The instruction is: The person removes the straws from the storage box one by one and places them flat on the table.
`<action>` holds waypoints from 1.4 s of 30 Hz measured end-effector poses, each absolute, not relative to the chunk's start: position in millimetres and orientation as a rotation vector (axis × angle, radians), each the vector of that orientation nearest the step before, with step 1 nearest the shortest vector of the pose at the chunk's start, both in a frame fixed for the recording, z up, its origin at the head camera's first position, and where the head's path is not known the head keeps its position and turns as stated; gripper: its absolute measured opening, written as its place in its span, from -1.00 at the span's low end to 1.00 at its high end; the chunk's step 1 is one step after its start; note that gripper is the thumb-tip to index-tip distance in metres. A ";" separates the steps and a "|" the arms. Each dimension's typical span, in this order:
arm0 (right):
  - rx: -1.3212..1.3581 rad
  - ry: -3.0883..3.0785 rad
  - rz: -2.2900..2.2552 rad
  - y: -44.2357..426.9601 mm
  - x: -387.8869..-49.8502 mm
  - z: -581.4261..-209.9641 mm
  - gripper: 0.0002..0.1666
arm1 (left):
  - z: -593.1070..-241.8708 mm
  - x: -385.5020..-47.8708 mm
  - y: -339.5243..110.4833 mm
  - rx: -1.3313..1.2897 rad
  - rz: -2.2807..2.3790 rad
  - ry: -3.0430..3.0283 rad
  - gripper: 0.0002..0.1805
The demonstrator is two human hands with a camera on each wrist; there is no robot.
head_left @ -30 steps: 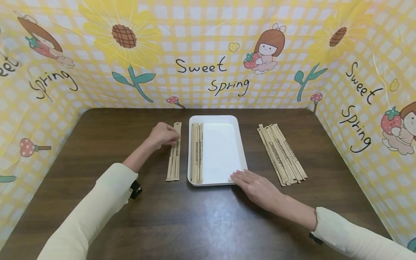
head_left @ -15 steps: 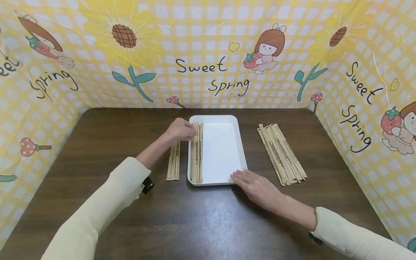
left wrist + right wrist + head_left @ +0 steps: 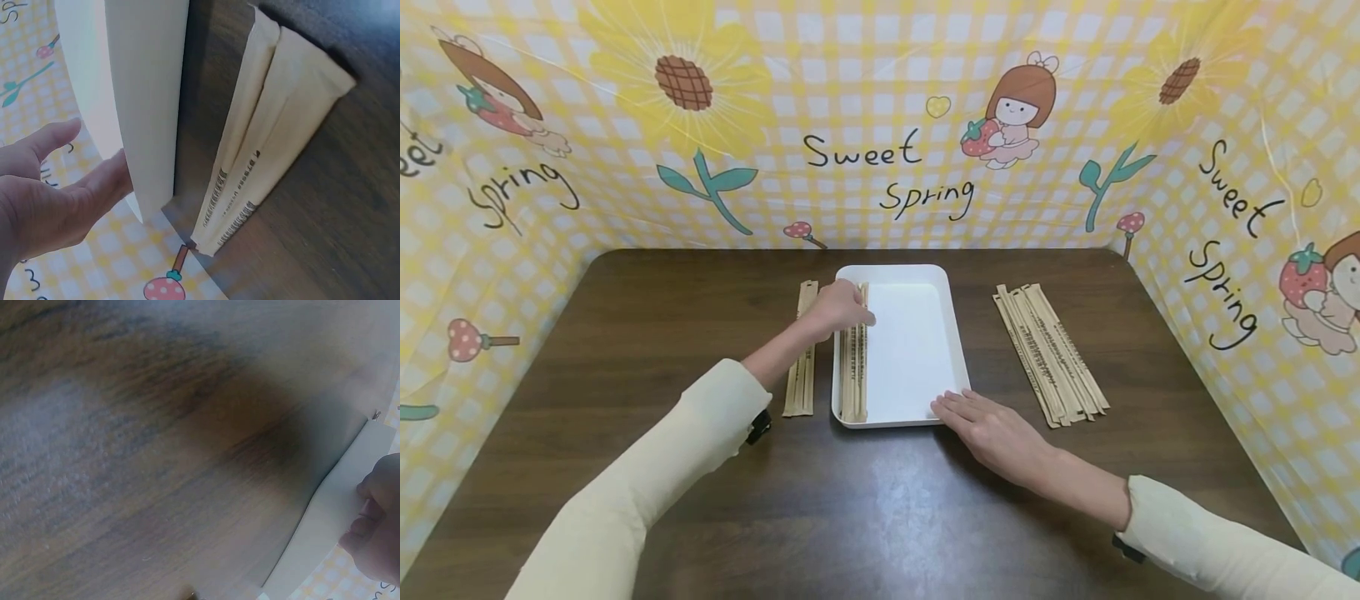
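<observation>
Tabletop: I judged paper-sleeved sticks light, best pinched mid-length; left hand gaped, right hand lay straight-fingered on tray

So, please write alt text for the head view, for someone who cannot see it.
A person's left hand is over wrapped sticks in a white tray; the right hand rests on its near right corner. On the brown table, a small stick pile lies left, a larger pile right.

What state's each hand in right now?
Left hand: open over the wrapped sticks, some fingertips hidden.
Right hand: open, resting on near right corner of tray.
</observation>
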State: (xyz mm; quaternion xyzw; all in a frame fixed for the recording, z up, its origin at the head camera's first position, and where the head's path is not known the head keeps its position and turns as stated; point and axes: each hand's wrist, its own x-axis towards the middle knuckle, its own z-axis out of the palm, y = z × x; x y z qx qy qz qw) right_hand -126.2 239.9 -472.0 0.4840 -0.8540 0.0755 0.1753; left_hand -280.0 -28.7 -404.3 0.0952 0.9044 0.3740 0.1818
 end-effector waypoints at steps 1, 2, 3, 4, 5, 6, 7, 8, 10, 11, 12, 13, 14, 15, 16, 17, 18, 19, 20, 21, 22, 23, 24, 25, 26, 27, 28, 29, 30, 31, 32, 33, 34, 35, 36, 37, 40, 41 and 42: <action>1.373 -2.419 0.216 239.7 -126.1 -471.8 -0.45 | -404.8 -279.5 -26.9 0.269 1.040 2.559 -0.45; 1.374 -2.419 0.217 239.5 -125.9 -471.7 -0.45 | -405.4 -278.9 -25.3 0.270 1.025 2.569 -0.46; 1.376 -2.417 0.218 239.4 -125.8 -472.0 -0.45 | -406.4 -278.6 -24.1 0.270 1.016 2.576 -0.47; 1.378 -2.416 0.219 239.2 -125.6 -471.9 -0.45 | -407.2 -278.1 -22.9 0.264 1.003 2.587 -0.47; 1.379 -2.415 0.220 239.0 -125.5 -471.8 -0.46 | -408.1 -277.8 -22.1 0.263 0.988 2.603 -0.48; 1.381 -2.414 0.224 238.9 -125.5 -471.6 -0.46 | -408.8 -277.4 -21.4 0.258 0.983 2.612 -0.49; 1.380 -2.412 0.223 238.9 -125.4 -471.5 -0.46 | -409.5 -277.1 -20.8 0.251 0.986 2.619 -0.49; 1.380 -2.410 0.223 239.1 -125.4 -471.7 -0.46 | -410.2 -277.1 -20.5 0.248 0.991 2.625 -0.50; 1.379 -2.409 0.228 239.3 -125.4 -471.0 -0.46 | -410.8 -276.8 -19.8 0.235 1.008 2.634 -0.51; 1.379 -2.409 0.230 239.4 -125.5 -470.9 -0.46 | -411.0 -276.7 -19.6 0.232 1.021 2.632 -0.51; 1.378 -2.408 0.229 239.5 -125.6 -470.8 -0.46 | -411.3 -276.7 -19.4 0.226 1.032 2.628 -0.52; 1.377 -2.408 0.225 239.7 -125.8 -470.7 -0.45 | -411.5 -276.8 -19.1 0.224 1.039 2.627 -0.53; 1.379 -2.407 0.222 240.0 -125.9 -471.0 -0.45 | -411.6 -277.0 -18.8 0.218 1.049 2.622 -0.54; 1.379 -2.406 0.221 240.0 -126.1 -471.0 -0.46 | -411.7 -277.0 -18.4 0.212 1.058 2.622 -0.54; 1.380 -2.406 0.217 240.1 -126.3 -471.4 -0.46 | -411.8 -276.9 -18.1 0.207 1.069 2.617 -0.55; 1.382 -2.406 0.216 240.1 -126.4 -471.4 -0.46 | -412.1 -276.9 -17.9 0.202 1.077 2.609 -0.55; 1.383 -2.405 0.214 240.0 -126.5 -471.4 -0.46 | -412.5 -277.0 -17.7 0.194 1.084 2.606 -0.55; 1.384 -2.404 0.212 240.0 -126.7 -471.8 -0.46 | -412.8 -277.0 -17.4 0.189 1.093 2.602 -0.56; 1.385 -2.403 0.211 240.0 -126.7 -471.8 -0.46 | -413.1 -277.0 -16.9 0.184 1.101 2.600 -0.55; 1.385 -2.404 0.211 239.8 -126.8 -471.4 -0.46 | -413.7 -277.1 -16.5 0.179 1.105 2.600 -0.55; 1.385 -2.404 0.211 239.8 -126.8 -471.5 -0.46 | -414.3 -277.2 -16.0 0.175 1.109 2.595 -0.56; 1.384 -2.405 0.212 239.8 -126.6 -471.1 -0.46 | -414.8 -277.4 -15.4 0.169 1.113 2.589 -0.56; 1.383 -2.406 0.211 239.8 -126.4 -471.0 -0.46 | -415.3 -277.6 -14.7 0.164 1.112 2.585 -0.57; 1.382 -2.408 0.209 240.0 -126.1 -471.2 -0.46 | -415.8 -277.8 -14.0 0.164 1.110 2.581 -0.57; 1.381 -2.411 0.211 240.0 -125.8 -470.7 -0.46 | -416.6 -278.1 -13.1 0.161 1.107 2.580 -0.56; 1.381 -2.414 0.211 240.0 -125.6 -470.5 -0.46 | -417.5 -278.5 -12.4 0.160 1.100 2.578 -0.56; 1.380 -2.414 0.212 240.1 -125.3 -470.5 -0.46 | -418.2 -278.7 -11.6 0.158 1.094 2.575 -0.55; 1.379 -2.417 0.211 240.0 -125.1 -470.0 -0.46 | -419.2 -279.1 -10.8 0.158 1.088 2.573 -0.54; 1.379 -2.417 0.212 240.0 -124.9 -470.0 -0.46 | -420.5 -279.7 -10.3 0.162 1.076 2.579 -0.53; 1.378 -2.417 0.214 240.1 -124.9 -470.1 -0.46 | -421.4 -280.3 -9.7 0.163 1.071 2.583 -0.52; 1.378 -2.417 0.216 240.0 -124.9 -469.8 -0.47 | -422.3 -280.8 -9.2 0.164 1.066 2.586 -0.52; 1.377 -2.416 0.217 240.0 -124.8 -469.9 -0.47 | -423.2 -281.4 -8.9 0.165 1.056 2.589 -0.53; 1.377 -2.415 0.219 240.1 -124.9 -470.0 -0.47 | -424.1 -282.1 -8.5 0.170 1.044 2.596 -0.54; 1.378 -2.416 0.219 240.0 -124.9 -470.1 -0.47 | -424.9 -282.6 -8.5 0.182 1.025 2.607 -0.55; 1.378 -2.416 0.221 240.0 -124.9 -470.1 -0.47 | -425.6 -283.1 -8.4 0.191 1.007 2.616 -0.57; 1.377 -2.417 0.221 240.0 -124.9 -470.1 -0.47 | -426.4 -283.5 -8.3 0.196 0.993 2.622 -0.58; 1.376 -2.420 0.222 239.9 -124.9 -470.0 -0.46 | -429.2 -284.3 -8.2 0.220 0.949 2.651 -0.62; 1.376 -2.420 0.222 239.9 -125.0 -470.0 -0.46 | -430.1 -284.6 -8.1 0.225 0.938 2.658 -0.63; 1.375 -2.420 0.220 240.0 -124.9 -470.3 -0.45 | -431.1 -284.8 -8.0 0.230 0.929 2.665 -0.64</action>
